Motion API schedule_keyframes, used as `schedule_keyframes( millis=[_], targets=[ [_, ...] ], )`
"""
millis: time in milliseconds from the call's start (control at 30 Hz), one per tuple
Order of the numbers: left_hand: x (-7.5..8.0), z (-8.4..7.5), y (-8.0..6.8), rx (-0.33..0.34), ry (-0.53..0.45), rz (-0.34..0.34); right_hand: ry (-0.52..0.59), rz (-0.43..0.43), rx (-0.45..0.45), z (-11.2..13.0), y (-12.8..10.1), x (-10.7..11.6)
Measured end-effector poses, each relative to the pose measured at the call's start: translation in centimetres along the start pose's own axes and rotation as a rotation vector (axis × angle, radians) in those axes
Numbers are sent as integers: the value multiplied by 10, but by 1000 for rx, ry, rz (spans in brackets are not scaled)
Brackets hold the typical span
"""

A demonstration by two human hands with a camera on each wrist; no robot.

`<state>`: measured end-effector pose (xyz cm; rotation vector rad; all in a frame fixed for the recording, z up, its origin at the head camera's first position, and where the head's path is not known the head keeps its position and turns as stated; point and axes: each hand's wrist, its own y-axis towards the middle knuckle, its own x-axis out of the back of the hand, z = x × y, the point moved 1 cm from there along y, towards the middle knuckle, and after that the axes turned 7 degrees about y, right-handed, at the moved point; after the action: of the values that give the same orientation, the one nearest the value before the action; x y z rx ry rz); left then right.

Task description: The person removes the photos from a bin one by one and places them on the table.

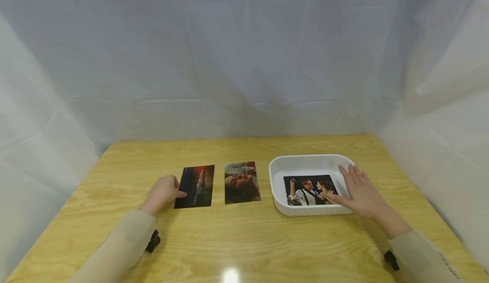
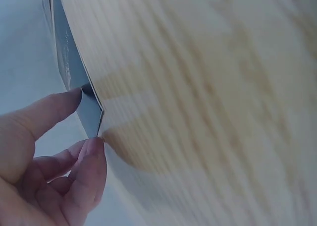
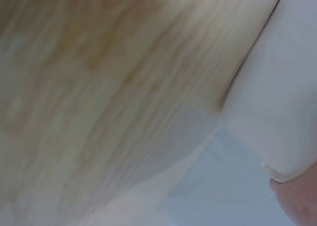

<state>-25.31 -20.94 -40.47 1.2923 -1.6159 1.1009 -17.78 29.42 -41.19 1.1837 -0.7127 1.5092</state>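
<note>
My left grip pinches the dark photo at eight o'clock: best eased up unbent! Right grip, fingers spread, touches tray at three.

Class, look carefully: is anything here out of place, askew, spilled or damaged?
Only slightly: the middle photo sits a little askew to the far edge of the table. Nothing looks spilled or damaged; the tray is upright, with another photo inside.

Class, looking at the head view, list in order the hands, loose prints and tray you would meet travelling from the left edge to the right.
Left hand → dark print → portrait print → white tray → right hand.
</note>
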Motion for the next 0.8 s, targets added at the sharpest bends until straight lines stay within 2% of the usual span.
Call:
schedule_keyframes(
  millis=[167,300,533,800],
  targets=[
    [3,-1,3,1,-2,-18,-7,12,-10,0,0,3],
    [10,-12,7,-15,-27,-45,-10,18,-10,0,0,4],
    [15,-55,13,-118,-78,-134,-5,19,-12,2,0,4],
    [6,-110,22,-211,-181,-154,-12,13,-5,2,0,3]
  ],
)
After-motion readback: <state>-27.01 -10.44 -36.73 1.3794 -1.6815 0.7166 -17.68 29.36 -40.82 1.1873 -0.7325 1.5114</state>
